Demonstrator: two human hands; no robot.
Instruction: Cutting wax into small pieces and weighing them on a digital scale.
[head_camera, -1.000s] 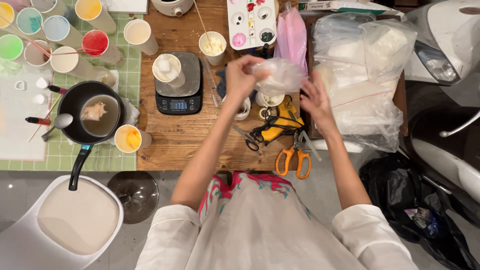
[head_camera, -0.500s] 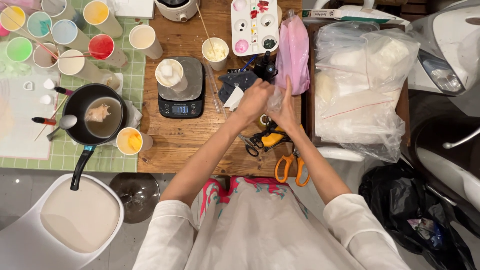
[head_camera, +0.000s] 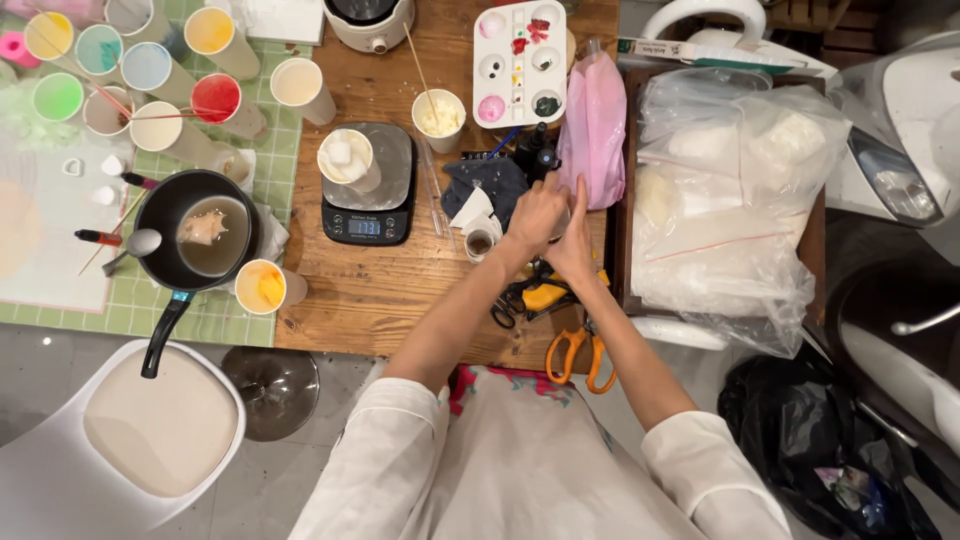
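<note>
Since half a second ago both hands have slid further up the wooden table (head_camera: 400, 290), away from the orange-handled scissors (head_camera: 575, 352) and toward the pink bag (head_camera: 593, 130). The left hand (head_camera: 535, 215) and the right hand (head_camera: 572, 240) are pressed together just below that bag, fingers curled inward around something small held between them; what it is cannot be made out, since the hands cover it. The right hand's fingers (head_camera: 580, 195) point upward, close together. Just left of the hands stands a small cup (head_camera: 480, 243) with dark contents beside a dark cloth (head_camera: 487, 183). Further left, a paper cup (head_camera: 345, 160) sits on the digital scale (head_camera: 367, 200). A paint palette (head_camera: 518, 62) lies above the hands, and clear plastic bags (head_camera: 730, 200) fill the tray to the right.
</note>
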